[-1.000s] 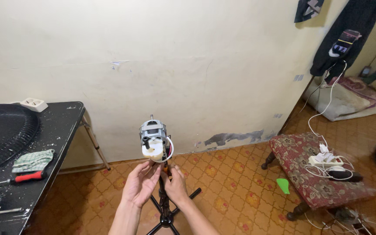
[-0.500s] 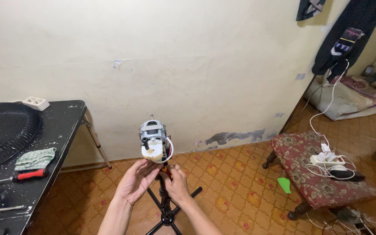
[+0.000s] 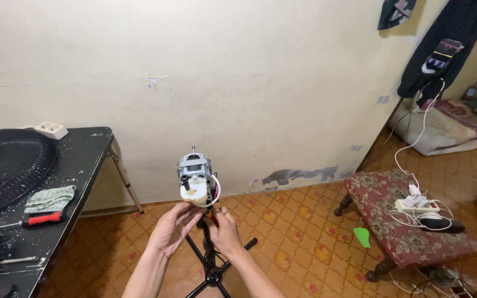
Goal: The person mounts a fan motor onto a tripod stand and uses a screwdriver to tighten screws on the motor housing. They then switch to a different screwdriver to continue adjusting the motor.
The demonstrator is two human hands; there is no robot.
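A bare fan motor (image 3: 195, 177), grey metal with a white plastic base and a white wire loop, sits on top of a black stand pole (image 3: 210, 255) with spread legs on the tiled floor. My left hand (image 3: 173, 227) cups the underside of the motor from the left, fingers curled toward the joint. From the right, my right hand (image 3: 225, 230) grips the pole just under the motor, where a small orange part shows between my fingers.
A black table (image 3: 86, 157) at the left carries a black fan grille (image 3: 8, 165), a green checked cloth (image 3: 49, 198), a red-handled screwdriver (image 3: 35, 219) and a white power strip (image 3: 51, 129). A floral low bench (image 3: 409, 229) with cables stands at the right.
My hands have stayed at the joint under the motor; the fingers have shifted slightly. The motor and stand have not moved.
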